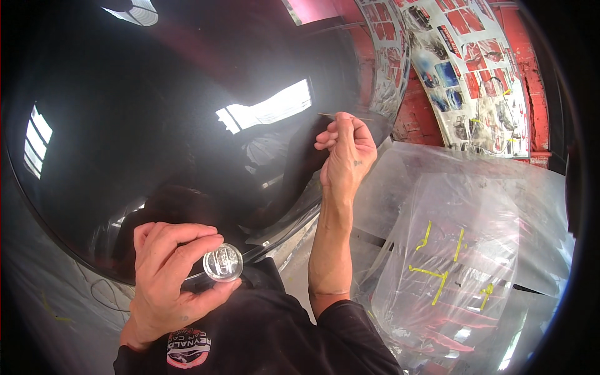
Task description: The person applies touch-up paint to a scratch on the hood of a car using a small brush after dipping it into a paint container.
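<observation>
My left hand [169, 275] grips a small clear round cup [223, 262] by its rim, between thumb and fingers, low in front of my chest. What is in the cup, if anything, I cannot make out. Farther out to the right, my right hand [350, 147] pinches a thin, pale stick like a toothpick [327, 114] between thumb and forefinger. It hovers over the right edge of a glossy black curved car panel [169, 150]. Whether the stick's tip touches the panel I cannot tell.
Clear plastic sheeting [462, 206] with yellow tape strips [427, 273] covers the area at the right. Beyond it, a picture-covered poster [469, 75] hangs on a red wall [419, 115]. More plastic [56, 275] lies at the lower left. Bright windows reflect in the panel.
</observation>
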Motion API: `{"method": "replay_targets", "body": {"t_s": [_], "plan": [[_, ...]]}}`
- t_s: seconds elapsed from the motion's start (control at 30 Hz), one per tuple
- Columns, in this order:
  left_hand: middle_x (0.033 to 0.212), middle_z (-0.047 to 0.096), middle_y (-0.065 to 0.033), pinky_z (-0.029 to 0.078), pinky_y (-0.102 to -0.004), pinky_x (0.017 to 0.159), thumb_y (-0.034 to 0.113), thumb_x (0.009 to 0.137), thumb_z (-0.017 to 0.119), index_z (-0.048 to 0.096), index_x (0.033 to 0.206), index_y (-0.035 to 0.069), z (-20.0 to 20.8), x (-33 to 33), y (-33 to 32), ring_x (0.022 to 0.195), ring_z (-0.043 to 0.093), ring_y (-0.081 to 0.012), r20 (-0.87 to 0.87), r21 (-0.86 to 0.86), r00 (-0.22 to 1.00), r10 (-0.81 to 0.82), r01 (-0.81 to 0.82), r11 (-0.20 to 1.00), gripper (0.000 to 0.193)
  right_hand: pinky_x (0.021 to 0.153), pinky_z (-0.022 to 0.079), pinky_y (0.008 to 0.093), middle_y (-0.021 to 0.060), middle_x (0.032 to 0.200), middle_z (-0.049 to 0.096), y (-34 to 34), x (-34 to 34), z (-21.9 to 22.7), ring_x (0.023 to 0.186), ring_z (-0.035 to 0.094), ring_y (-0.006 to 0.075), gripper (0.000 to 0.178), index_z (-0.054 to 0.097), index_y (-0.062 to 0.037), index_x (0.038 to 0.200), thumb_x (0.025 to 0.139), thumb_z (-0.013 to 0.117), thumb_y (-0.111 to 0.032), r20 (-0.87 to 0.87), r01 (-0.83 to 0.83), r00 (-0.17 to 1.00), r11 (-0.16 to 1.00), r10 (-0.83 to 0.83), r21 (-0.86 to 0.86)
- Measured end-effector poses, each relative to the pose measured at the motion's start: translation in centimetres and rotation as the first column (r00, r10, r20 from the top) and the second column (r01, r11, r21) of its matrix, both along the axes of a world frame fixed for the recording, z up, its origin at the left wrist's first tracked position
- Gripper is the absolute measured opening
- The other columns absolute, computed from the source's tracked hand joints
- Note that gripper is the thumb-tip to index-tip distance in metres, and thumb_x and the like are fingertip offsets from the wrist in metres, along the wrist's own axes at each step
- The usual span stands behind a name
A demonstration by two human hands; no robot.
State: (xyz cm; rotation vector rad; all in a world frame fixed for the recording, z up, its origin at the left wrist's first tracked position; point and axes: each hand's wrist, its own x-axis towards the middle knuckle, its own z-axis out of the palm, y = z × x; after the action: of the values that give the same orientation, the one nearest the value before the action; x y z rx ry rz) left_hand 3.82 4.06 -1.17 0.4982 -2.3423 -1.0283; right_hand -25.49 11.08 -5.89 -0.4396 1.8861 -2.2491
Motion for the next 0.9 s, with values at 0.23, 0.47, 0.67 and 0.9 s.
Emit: {"method": "replay_targets", "body": {"t_s": [0.23, 0.47, 0.67, 0.9], "plan": [[0.106, 0.067, -0.0041, 0.038, -0.0373, 0.086, 0.021, 0.06, 0.087, 0.07, 0.101, 0.007, -0.1, 0.5, 0.3, 0.084, 0.061, -0.0192, 0.0, -0.005, 1.0, 0.007, -0.007, 1.0, 0.046, 0.046, 0.05, 0.0246, 0.0066, 0.072, 0.063, 0.2, 0.3, -0.2, 0.053, 0.061, 0.0128, 0.015, 0.063, 0.0013, 0.091, 0.095, 0.067, -0.012, 0.023, 0.012, 1.0, 1.0, -0.012, -0.02], [0.105, 0.067, -0.0039, 0.037, -0.0369, 0.084, 0.021, 0.06, 0.087, 0.07, 0.101, 0.007, 0.1, 1.3, 0.0, 0.083, 0.06, -0.0188, -0.02, -0.016, 1.0, 0.0, 0.0, 1.0, 0.046, 0.046, 0.049, 0.0253, 0.0064, 0.074, 0.063, 0.4, 0.8, -0.1, 0.055, 0.061, 0.0139, 0.015, 0.063, 0.0006, 0.093, 0.096, 0.067, -0.013, 0.027, -0.026, 0.999, 0.999, 0.026, -0.023], [0.105, 0.067, -0.0038, 0.037, -0.0367, 0.084, 0.021, 0.06, 0.087, 0.07, 0.102, 0.007, 0.2, 2.4, 0.7, 0.083, 0.06, -0.0187, -0.033, -0.027, 0.999, 0.017, -0.018, 0.999, 0.047, 0.046, 0.046, 0.0259, 0.0067, 0.074, 0.061, 3.8, 3.7, 1.5, 0.054, 0.058, 0.0137, 0.015, 0.06, 0.0005, 0.091, 0.097, 0.064, -0.013, 0.102, -0.092, 0.989, 0.986, 0.106, -0.136], [0.106, 0.067, -0.004, 0.037, -0.0369, 0.086, 0.02, 0.06, 0.087, 0.07, 0.102, 0.006, 0.2, 3.2, 2.3, 0.085, 0.061, -0.0194, -0.059, -0.046, 0.998, 0.019, -0.022, 0.999, 0.047, 0.05, 0.047, 0.0254, 0.011, 0.084, 0.06, 9.0, 13.1, 3.9, 0.058, 0.061, 0.0152, 0.007, 0.062, 0.0042, 0.094, 0.097, 0.058, -0.001, -0.074, -0.394, 0.916, 0.919, 0.395, 0.026]]}}
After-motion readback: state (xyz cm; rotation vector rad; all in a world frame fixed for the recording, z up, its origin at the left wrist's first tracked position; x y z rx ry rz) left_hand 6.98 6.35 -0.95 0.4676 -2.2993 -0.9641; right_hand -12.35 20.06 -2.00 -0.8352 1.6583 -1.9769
